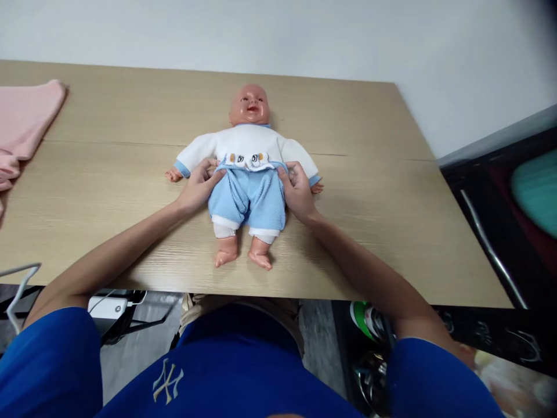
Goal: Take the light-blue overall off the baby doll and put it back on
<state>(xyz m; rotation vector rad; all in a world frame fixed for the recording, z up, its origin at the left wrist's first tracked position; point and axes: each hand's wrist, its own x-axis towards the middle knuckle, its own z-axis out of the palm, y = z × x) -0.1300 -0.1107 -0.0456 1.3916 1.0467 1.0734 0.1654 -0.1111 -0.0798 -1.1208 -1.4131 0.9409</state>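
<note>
A baby doll (249, 104) lies on its back in the middle of the wooden table (369, 174), head away from me. It wears a white top (248, 142) and light blue trousers (248, 200). My left hand (198, 188) is closed on the trousers' waistband at the doll's right hip. My right hand (298, 191) is closed on the waistband at the other hip. The doll's bare feet point toward me.
A folded pink cloth (24, 125) lies at the table's far left. A white cable (20, 284) hangs by the near left edge, above a white power strip (107, 306) on the floor. Dark furniture (500, 209) stands at the right. A white wall backs the table.
</note>
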